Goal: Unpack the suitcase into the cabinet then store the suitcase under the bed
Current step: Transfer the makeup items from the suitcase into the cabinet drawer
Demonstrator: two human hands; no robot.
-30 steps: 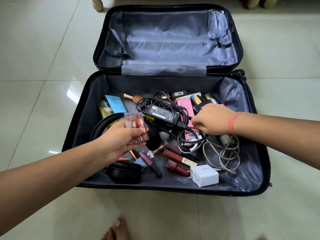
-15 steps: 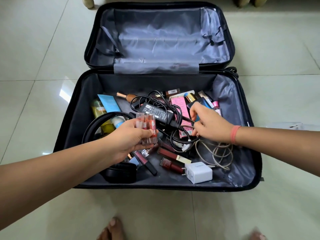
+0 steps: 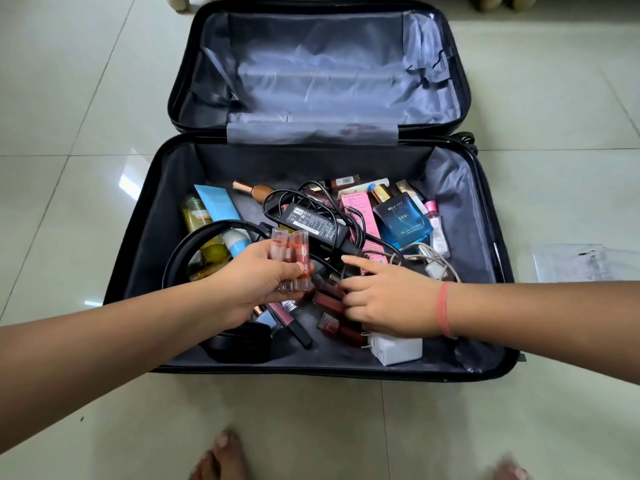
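This is looking like a room in someone's home. A suitcase (image 3: 138, 258) is lying open on glossy pale floor tiles (image 3: 69, 98). Rounded furniture legs (image 3: 178, 2) are standing just beyond its far lid. Bare feet (image 3: 221, 459) are showing at its near edge, and a perfume bottle (image 3: 403, 221) and makeup are sitting inside it.
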